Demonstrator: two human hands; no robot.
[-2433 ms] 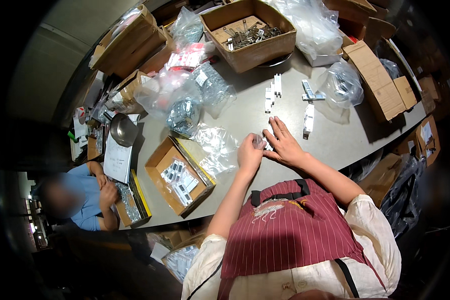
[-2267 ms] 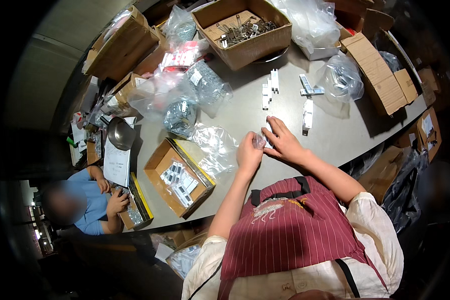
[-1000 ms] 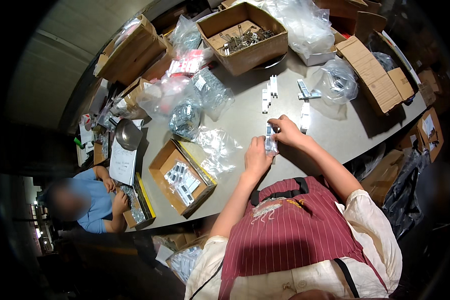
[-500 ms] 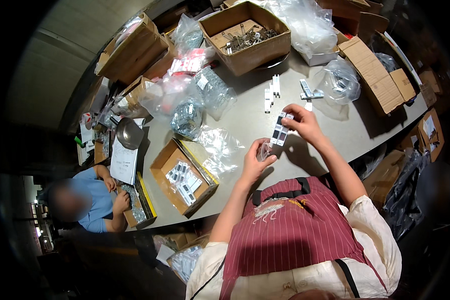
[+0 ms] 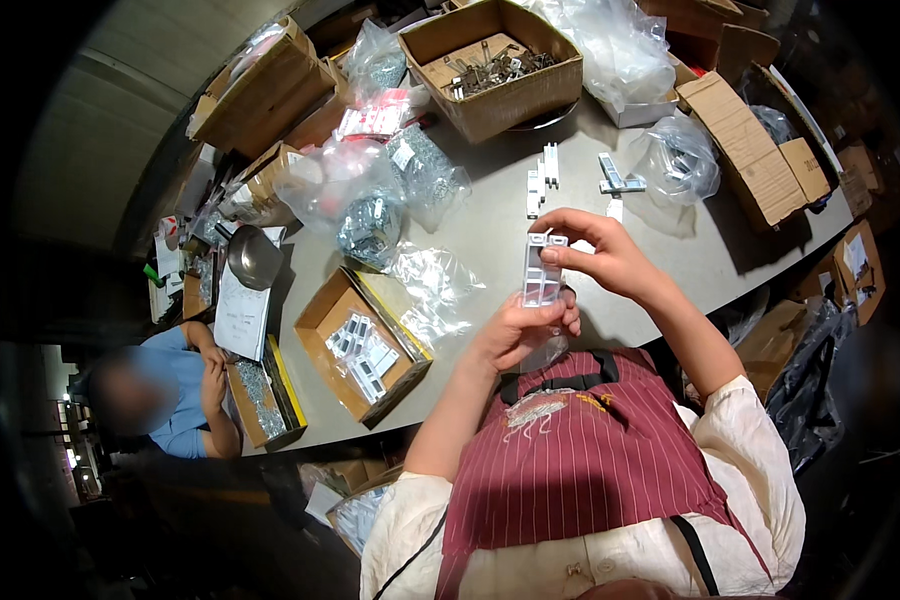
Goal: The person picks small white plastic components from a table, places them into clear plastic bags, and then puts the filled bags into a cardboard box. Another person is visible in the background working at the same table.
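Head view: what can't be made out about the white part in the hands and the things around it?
- White plastic part: too small to tell its compartments' contents; left hand covers its lower end, right hand pinches its top.
- Metal pieces in the open cardboard box: too small to identify.
- Co-worker's face, lower left: blurred.

Open cardboard box (image 5: 490, 85) of metal parts, clear plastic bags (image 5: 355, 195), metal bowl (image 5: 252, 257) — all on a grey table (image 5: 490, 225).

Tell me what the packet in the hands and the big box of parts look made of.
Packet: seemingly clear glossy plastic, contents show through, held by left hand and right hand. Box: matte brown cardboard, raw flaps. Parts: probably metal, grey glints.
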